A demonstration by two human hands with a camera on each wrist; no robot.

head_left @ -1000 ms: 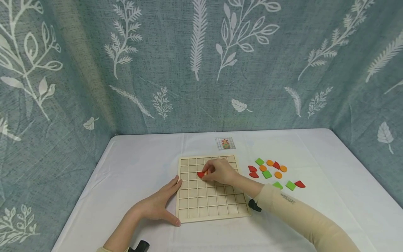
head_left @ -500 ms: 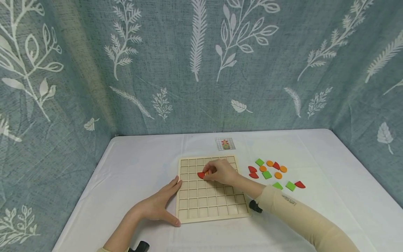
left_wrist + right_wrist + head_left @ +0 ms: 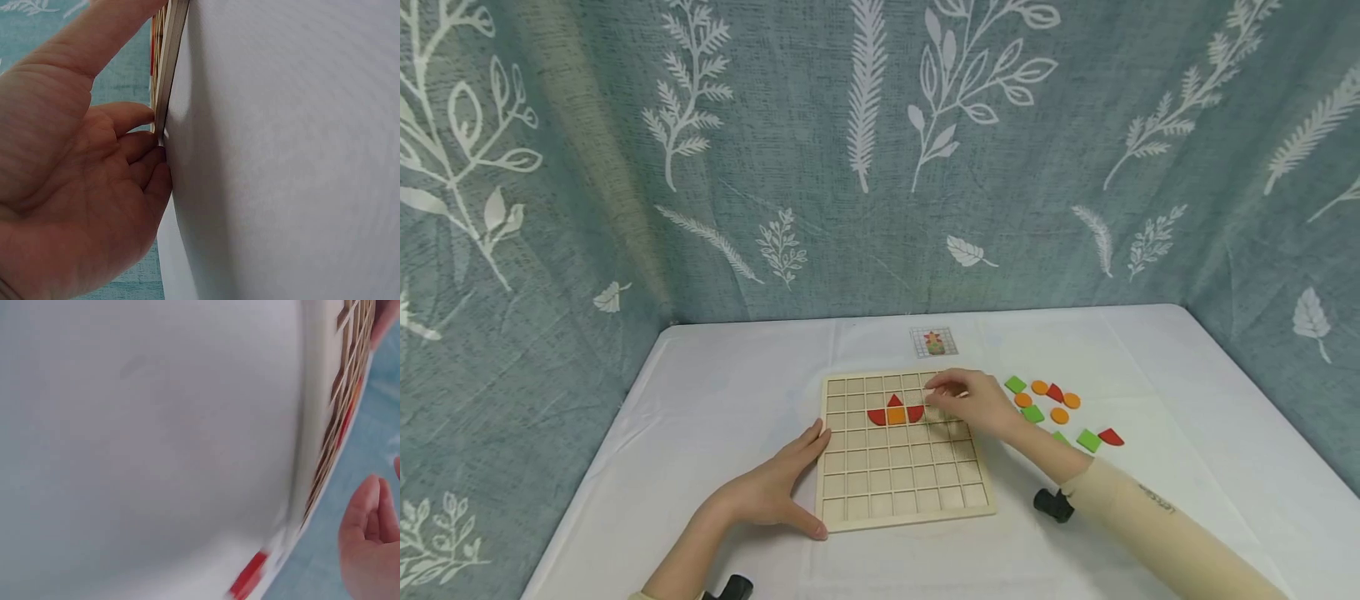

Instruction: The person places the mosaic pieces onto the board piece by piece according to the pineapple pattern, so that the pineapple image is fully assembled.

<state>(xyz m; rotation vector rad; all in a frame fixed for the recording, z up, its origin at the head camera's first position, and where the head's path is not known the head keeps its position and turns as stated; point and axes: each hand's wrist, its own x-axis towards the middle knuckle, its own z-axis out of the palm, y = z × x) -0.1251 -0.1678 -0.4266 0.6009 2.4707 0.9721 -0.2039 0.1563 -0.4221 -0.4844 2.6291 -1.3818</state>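
Head, board [image 3: 868, 483]: on the table [image 3: 733, 392], four set pieces [image 3: 896, 415] in it; your left hand [image 3: 775, 492] touches its edge, fingers relaxed.
Head, right hand [image 3: 973, 404]: over it, loosely bent, seemingly empty; your arm [image 3: 1120, 500], if dropped, could scatter the loose pieces [image 3: 1059, 416] it partly hides.
Left wrist, thumb [image 3: 100, 44]: tip cut off.
Right wrist, red piece [image 3: 249, 575]: blurred.

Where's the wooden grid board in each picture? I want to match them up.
Head: the board lies below the middle, with the left hand at its left edge.
Left wrist: the board is a narrow edge-on strip at the top, a little left of centre.
Right wrist: the board slants down from the top edge, right of centre.
Shared landmark: the blue-green curtain, seen in all three.
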